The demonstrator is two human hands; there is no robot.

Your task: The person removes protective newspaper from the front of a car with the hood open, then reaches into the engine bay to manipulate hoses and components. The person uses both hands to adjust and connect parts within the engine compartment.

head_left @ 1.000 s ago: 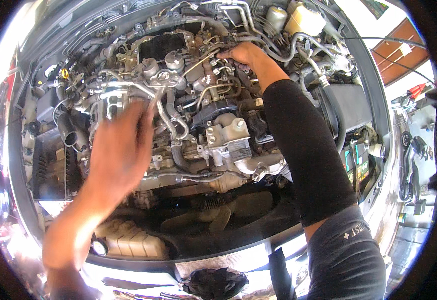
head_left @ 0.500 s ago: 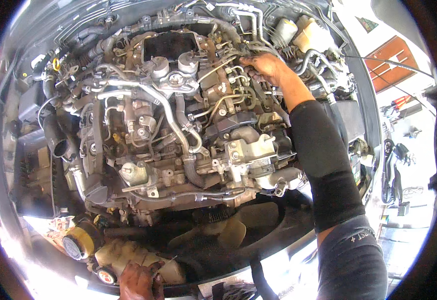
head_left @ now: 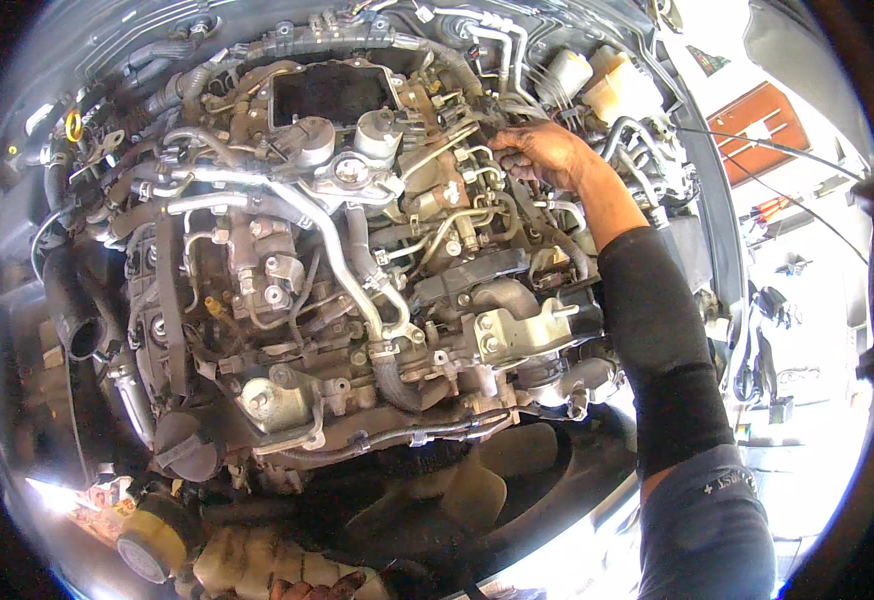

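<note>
My right hand (head_left: 539,155) reaches deep into the engine bay, at the back right of the engine (head_left: 287,265). Its fingers are curled and closed beside a row of thin bent metal fuel lines (head_left: 472,215); what they grip, if anything, is hidden. A straight thin metal pipe (head_left: 442,150) ends just left of the fingertips. My left hand (head_left: 322,587) shows only as a few bent knuckles at the lower edge, in front of a dirty whitish plastic reservoir (head_left: 257,560). The rest of that hand is cut off, so its grip cannot be seen.
A thick silver pipe (head_left: 327,250) crosses the engine top. In front sit the cooling fan (head_left: 472,490) and a yellowish round container (head_left: 157,535). An open black hose (head_left: 82,335) stands at left. Two pale reservoirs (head_left: 622,90) are at the back right, near a support rod (head_left: 767,143).
The view has shifted, with the engine's front lower in the picture. My left hand has sunk nearly out of sight. My right hand stays by the fuel lines, its fingers curled more tightly.
</note>
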